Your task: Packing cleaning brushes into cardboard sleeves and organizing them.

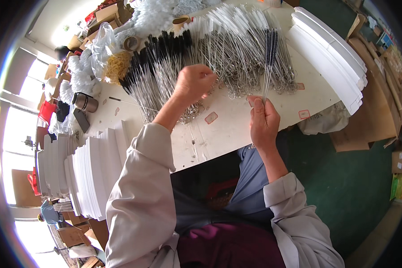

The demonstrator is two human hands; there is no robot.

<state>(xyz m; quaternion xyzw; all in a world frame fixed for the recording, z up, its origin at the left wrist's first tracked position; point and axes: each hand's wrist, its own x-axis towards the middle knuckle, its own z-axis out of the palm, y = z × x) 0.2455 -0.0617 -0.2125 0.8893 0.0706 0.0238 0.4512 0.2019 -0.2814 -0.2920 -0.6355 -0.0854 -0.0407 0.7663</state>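
My right hand (264, 123), near the table's front edge, is closed round the wire stems of a few black-bristled tube brushes (270, 51). Their bristle ends point up and away from me. My left hand (194, 82) has its fingers curled together above the ring ends of the brush piles; whatever they may pinch is hidden. Just beyond that hand lies a heap of black-bristled brushes (167, 47) with bare wire stems toward me. To its right spreads a larger heap of white-bristled brushes (243, 24), their looped ends facing the front.
Stacked white folded cartons stand at the left (94, 165), and more white cartons (328, 56) lie at the right. Yellow rubber bands (118, 66), a tape roll (131, 43) and a steel thermos (85, 102) sit at the left. A single brush (125, 102) lies apart on the white table (223, 136).
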